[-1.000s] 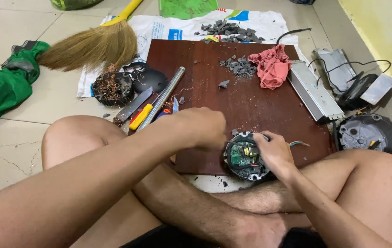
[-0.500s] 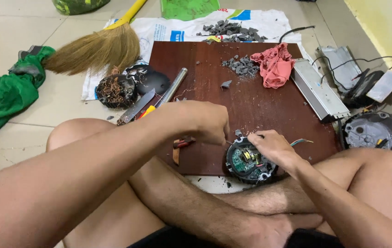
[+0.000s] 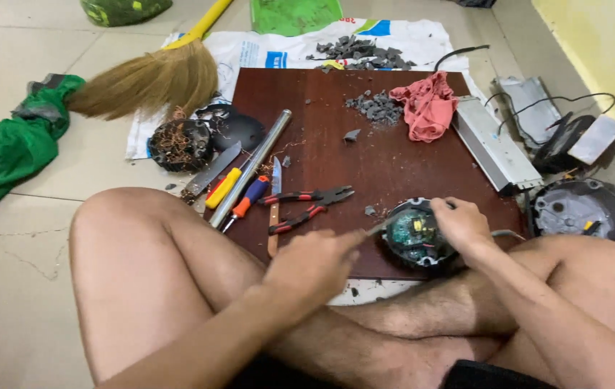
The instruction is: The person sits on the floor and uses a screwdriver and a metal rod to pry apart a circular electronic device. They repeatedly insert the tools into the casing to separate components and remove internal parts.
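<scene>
Casing point(image 3: 414, 238), round and black with a green circuit board inside, sits at the board's point(image 3: 336, 144) near edge, toward its right corner. Right hand point(image 3: 460, 225) steadies its rim, fingers clamped on it. Left hand point(image 3: 314, 265) has fingers closed around a thin tool point(image 3: 378, 227) whose tip reaches the casing. Beside it lie one pair of pliers point(image 3: 306, 203), one knife point(image 3: 274, 209), two screwdrivers point(image 3: 232, 194), one metal tube point(image 3: 253, 166). One red rag point(image 3: 428, 106) and two rubble heaps point(image 3: 373, 106) sit near the far edge.

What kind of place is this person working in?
Probably a home floor used as a makeshift repair spot: a tiled floor, a wooden board as workbench, loose pliers and a broom.
</scene>
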